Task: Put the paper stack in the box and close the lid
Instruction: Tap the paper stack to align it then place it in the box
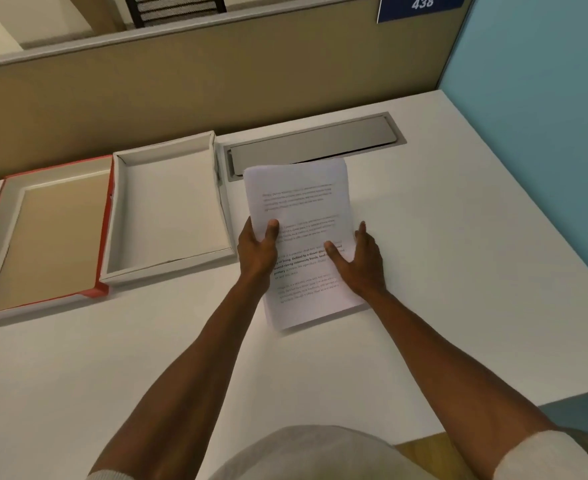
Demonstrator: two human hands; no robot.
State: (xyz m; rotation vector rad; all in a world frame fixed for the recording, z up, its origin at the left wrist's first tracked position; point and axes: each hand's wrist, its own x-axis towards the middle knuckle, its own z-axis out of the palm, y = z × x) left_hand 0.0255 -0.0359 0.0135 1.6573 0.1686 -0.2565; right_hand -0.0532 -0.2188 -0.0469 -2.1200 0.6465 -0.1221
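Note:
A stack of printed white paper [299, 202] lies on the white desk, right of centre. My left hand [256, 251] grips its left edge, thumb on top of the sheets. My right hand [361, 261] holds the right edge, thumb lying across the page and fingers along the side. Left of the stack stands an open white box [168, 206], empty inside, its near wall close to my left hand. Further left lies the lid [43, 237], upside down, red outside with a tan inner face.
A grey cable hatch [320, 140] is set into the desk [458, 271] just behind the paper. A tan partition rises behind the desk and a light blue wall stands at the right. The desk's right edge runs diagonally near my right forearm.

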